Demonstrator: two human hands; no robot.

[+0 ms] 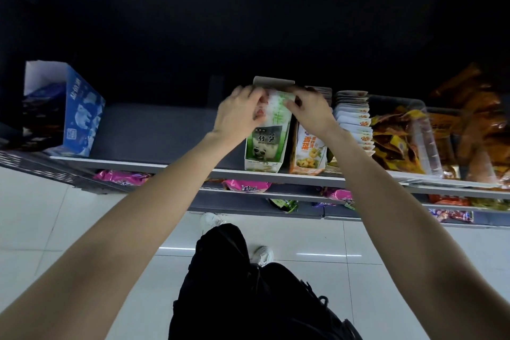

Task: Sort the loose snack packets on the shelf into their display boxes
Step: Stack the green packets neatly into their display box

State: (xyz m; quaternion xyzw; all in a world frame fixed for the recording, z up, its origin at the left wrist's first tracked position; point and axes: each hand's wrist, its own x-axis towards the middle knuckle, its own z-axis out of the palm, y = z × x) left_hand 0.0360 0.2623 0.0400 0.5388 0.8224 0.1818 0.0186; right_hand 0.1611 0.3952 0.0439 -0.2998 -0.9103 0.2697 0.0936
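Both hands reached to the upper shelf [154,130], working at the top of a green and white display box [266,141] with a panda printed on its front. The left hand [240,114] pinched white snack packets [276,107] at the box's open top, fingers curled around their left edge. The right hand [311,112] gripped the same packets from the right side, thumb pressed on their face.

The likeliest risk was the tall, narrow box tipping forward, since it stood at the shelf's front edge and any push on the packets would act high up. Packets could also slip past the box's open front and drop to the floor [55,215], or end up in the wrong box, as the orange display box [307,152] touched it on the right.

Counted: two hands, two upright display boxes at centre, one blue box [80,116] well apart on the left, one clear tub [408,135] of orange packets. The packets held were too bunched to count.
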